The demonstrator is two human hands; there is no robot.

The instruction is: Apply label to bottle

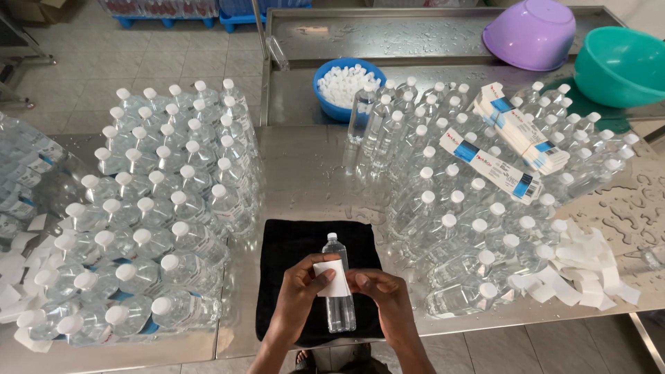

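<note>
I see a small clear plastic water bottle with a white cap (339,291) lying on a black cloth (284,277) at the near edge of the shiny metal counter (312,173). The cloth likely keeps the wet bottle from sliding. My left hand (299,287) and my right hand (384,294) both curl around the bottle, fingers closed on a white paper label (331,278) that they press onto its middle. The thumbs hold the label flat so it can wrap around.

To the left stands a big bunch of capped bottles (159,208), packed close in rows, and some show blue and white labels. To the right is another bunch of bottles (471,208), which look bare. On top of them lie two flat stacks of white label strips with blue and red print (512,138) (handy to reach). Loose white paper scraps (582,273) sit on the wet counter at the right. Farther back are a blue bowl of white caps (343,86), a purple plastic bowl (530,31) turned upside down, and a teal plastic bowl (620,66).
</note>
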